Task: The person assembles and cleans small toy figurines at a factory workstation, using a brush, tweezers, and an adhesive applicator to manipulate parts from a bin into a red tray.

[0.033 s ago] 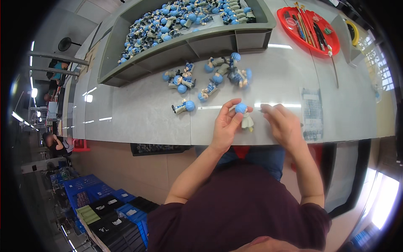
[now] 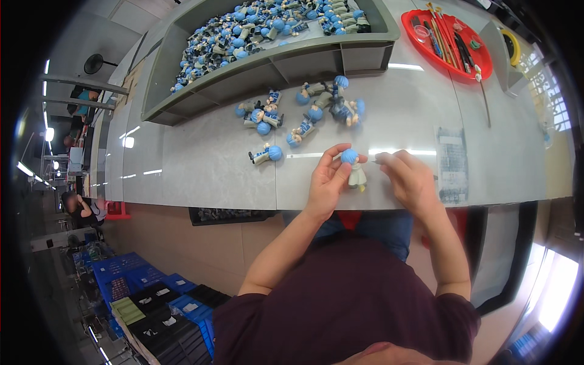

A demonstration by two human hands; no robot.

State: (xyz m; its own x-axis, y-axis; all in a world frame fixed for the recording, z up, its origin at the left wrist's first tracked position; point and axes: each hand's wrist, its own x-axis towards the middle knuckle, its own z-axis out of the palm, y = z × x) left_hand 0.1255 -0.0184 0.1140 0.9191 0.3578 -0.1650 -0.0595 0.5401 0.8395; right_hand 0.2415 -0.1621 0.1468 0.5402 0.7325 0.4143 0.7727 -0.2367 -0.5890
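My left hand [image 2: 330, 176] is closed around a small figurine [image 2: 358, 176] with a round light-blue head and a pale cream body, held upright just above the near edge of the table. To its right, my right hand [image 2: 410, 176] is pinched, with a thin dark tip showing at its fingertips, pointing at the figurine and apart from it. What this hand holds is too small to name. Beyond my left hand lie several loose blue-haired figurines [image 2: 315, 113] in small heaps, and one single figurine [image 2: 266, 155] lies on its side to the left.
A large grey crate [image 2: 255, 78] full of similar figurines stands at the back. At the back right, a red tray [image 2: 409, 38] holds brushes and pens, near a yellow tape roll [image 2: 512, 48]. A smudged patch [image 2: 451, 164] marks the table at right. Blue bins [image 2: 125, 267] stand behind on the left.
The figurine's lower end has swung slightly left in my left hand. The dark tip in my right hand has shifted slightly left, closer to the figurine.
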